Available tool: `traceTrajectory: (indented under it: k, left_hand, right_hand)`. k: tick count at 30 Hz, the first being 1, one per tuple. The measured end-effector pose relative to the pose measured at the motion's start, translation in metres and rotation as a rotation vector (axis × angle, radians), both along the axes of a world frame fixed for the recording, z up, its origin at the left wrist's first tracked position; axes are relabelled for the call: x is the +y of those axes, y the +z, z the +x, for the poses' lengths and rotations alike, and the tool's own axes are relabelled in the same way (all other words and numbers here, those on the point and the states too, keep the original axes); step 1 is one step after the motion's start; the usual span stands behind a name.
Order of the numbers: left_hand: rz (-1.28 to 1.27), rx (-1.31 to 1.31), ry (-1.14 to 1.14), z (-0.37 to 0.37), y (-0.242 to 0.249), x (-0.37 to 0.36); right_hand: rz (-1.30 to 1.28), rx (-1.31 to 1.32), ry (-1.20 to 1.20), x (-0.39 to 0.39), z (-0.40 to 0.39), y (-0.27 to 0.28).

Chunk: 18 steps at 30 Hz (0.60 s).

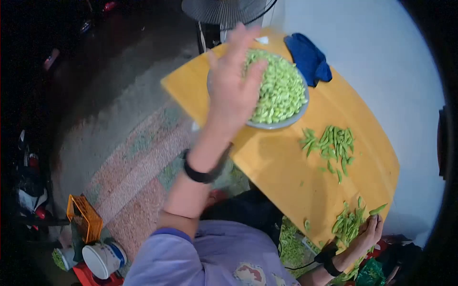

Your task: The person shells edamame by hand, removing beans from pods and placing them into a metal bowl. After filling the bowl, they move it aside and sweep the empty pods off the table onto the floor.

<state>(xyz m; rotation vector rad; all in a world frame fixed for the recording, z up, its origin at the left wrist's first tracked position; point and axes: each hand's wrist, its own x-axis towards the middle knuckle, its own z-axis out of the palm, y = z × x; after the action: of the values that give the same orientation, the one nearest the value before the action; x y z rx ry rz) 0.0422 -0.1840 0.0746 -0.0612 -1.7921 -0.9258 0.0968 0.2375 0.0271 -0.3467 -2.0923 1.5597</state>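
My left hand [234, 86], smeared a little by motion, is over the left side of a grey round dish [274, 126] heaped with shelled green beans [276, 95]. Its fingers are spread, and nothing shows in them. At the lower right, my right hand [372, 231] pinches a green bean pod [378, 209] between thumb and fingers. Beside that hand lies a pile of green bean pods [348, 221] at the table's near edge. More loose pods [338, 143] are spread farther up the table. A black band circles each wrist.
The yellow table [281, 162] stands against a pale wall. A blue cloth [309, 57] lies behind the dish, and a fan [226, 12] stands beyond the far edge. Green pods or husks [292, 245] lie below the table. A white bucket [98, 261] and orange crate [85, 217] stand at left.
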Motion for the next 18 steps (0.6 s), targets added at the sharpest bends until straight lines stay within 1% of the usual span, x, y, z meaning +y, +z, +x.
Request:
traceTrajectory:
  k: [2,3,4,5,8,9,10,11,12,13,14,16,18]
  left_hand:
    - [0.114,0.053,-0.095,0.039,0.012,-0.027]
    - [0.141,0.062,-0.03,0.067,0.015,-0.051]
    - [0.174,0.071,0.026,0.097,0.012,-0.07]
    - [0.177,0.099,0.113,0.119,0.013,-0.076]
    - [0.228,0.225,0.308,0.17,0.005,-0.062]
    - [0.232,0.226,0.29,0.185,-0.005,-0.054]
    - [0.245,0.225,0.256,0.19,-0.015,-0.046]
    - [0.182,0.098,0.046,0.179,-0.014,-0.026]
    - [0.1,-0.023,-0.152,0.166,-0.011,0.0]
    - [-0.054,-0.179,-0.181,0.145,-0.008,0.023]
    - [-0.218,-0.329,-0.195,0.126,-0.005,0.045]
    - [-0.214,-0.432,-0.375,0.088,-0.017,0.076]
    - [-0.23,-0.506,-0.416,0.052,-0.03,0.094]
  right_hand:
    - [-0.012,0.02,-0.025,0.017,0.0,-0.002]
    - [0.024,-0.009,-0.048,0.022,0.002,0.0]
    - [0.15,-0.05,-0.089,0.026,0.007,0.005]
    - [0.177,-0.066,-0.1,0.029,0.01,0.006]
    - [0.235,-0.146,-0.212,0.032,0.024,0.01]
    - [0.214,-0.125,-0.203,0.039,0.026,0.006]
    - [0.373,-0.186,-0.193,0.036,0.03,0.012]
    - [0.379,-0.072,-0.224,0.051,0.031,-0.004]
    - [0.237,-0.178,-0.271,0.033,0.04,0.008]
    - [0.194,-0.056,-0.287,0.04,0.04,-0.001]
    - [0.116,0.008,-0.318,0.026,0.041,0.007]
    - [0.085,-0.029,-0.364,0.028,0.046,0.006]
    - [0.1,-0.113,-0.379,0.043,0.05,-0.001]
